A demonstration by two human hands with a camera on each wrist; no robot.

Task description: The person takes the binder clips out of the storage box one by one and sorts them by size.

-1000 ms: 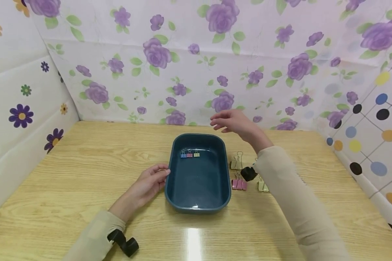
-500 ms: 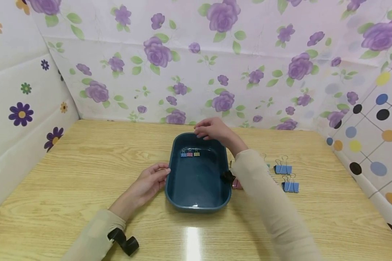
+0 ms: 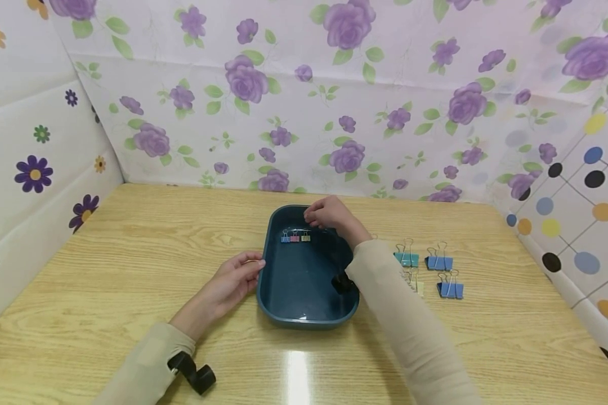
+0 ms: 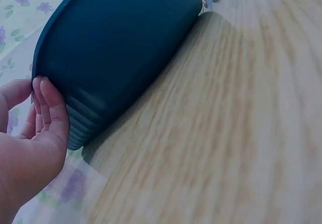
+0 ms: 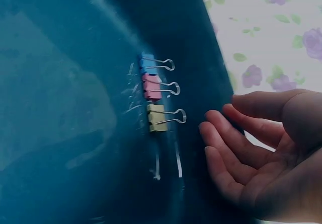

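Observation:
In the head view a dark teal plastic tub [image 3: 304, 323] stands on the wooden table. My left hand [image 3: 233, 285] holds its left rim, thumb at the edge and fingers along the outer wall, as the left wrist view confirms. Over the tub's far end hovers my right hand [image 3: 332, 216], fingers loosely bent with nothing between them. Three small binder clips lie in a row inside: a blue clip [image 5: 147, 63], a pink clip [image 5: 151, 87] and a yellow clip [image 5: 157, 118]. In the right wrist view my fingertips are beside the yellow clip, apart from it.
Right of the tub lie larger binder clips: a teal clip [image 3: 406, 259], a blue clip [image 3: 439, 262], another blue clip [image 3: 451, 289] and a pale yellow clip [image 3: 418, 288]. My right sleeve [image 3: 400, 304] hides part of that area. Flowered cloth [image 3: 208, 112] hangs behind the table [image 3: 182, 236].
My right hand has moved left and down, from beyond the tub's far right corner to over its far end. The left hand and the three small clips have stayed put.

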